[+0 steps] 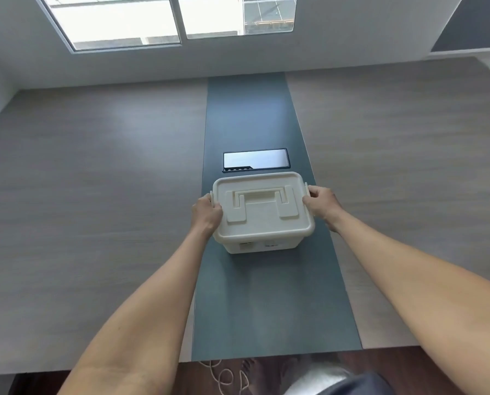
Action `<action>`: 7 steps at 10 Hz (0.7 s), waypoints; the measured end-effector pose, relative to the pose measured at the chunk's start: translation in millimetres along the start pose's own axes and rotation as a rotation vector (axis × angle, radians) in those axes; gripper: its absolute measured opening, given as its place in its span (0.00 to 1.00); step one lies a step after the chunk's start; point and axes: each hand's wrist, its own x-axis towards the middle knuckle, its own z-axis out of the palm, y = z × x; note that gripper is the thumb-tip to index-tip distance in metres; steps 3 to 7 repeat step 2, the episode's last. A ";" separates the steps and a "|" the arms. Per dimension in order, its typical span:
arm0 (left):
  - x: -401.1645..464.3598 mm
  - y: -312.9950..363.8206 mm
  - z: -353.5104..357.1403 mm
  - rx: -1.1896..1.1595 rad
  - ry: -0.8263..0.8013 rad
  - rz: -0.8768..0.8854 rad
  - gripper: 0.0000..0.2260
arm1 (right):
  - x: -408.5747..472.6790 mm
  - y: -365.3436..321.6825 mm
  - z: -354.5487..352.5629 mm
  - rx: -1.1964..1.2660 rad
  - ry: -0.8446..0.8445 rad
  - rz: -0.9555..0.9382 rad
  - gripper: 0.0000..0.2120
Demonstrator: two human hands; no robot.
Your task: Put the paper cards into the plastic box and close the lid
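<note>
A cream plastic box (262,246) stands on the dark strip in the middle of the table, its lid (262,220) lying flat on top with the carry handle (262,195) folded down. My left hand (206,213) grips the box's left side at the latch. My right hand (322,203) grips the right side at the other latch. No paper cards show anywhere; the inside of the box is hidden by the lid.
A glossy dark rectangular panel (255,160) is set into the strip just behind the box. The wood-grain table (95,195) stretches wide on both sides. Its near edge runs along the bottom, with a white cord (224,376) on the floor below.
</note>
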 end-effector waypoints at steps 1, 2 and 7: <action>8.6 -7.6 3.0 -0.039 0.011 0.017 0.16 | 9.0 0.2 -2.0 0.041 0.052 0.036 0.18; -1.7 -24.3 8.2 -0.194 0.029 -0.036 0.30 | -9.1 17.3 -1.6 0.088 0.225 0.039 0.21; -1.7 -24.3 8.2 -0.194 0.029 -0.036 0.30 | -9.1 17.3 -1.6 0.088 0.225 0.039 0.21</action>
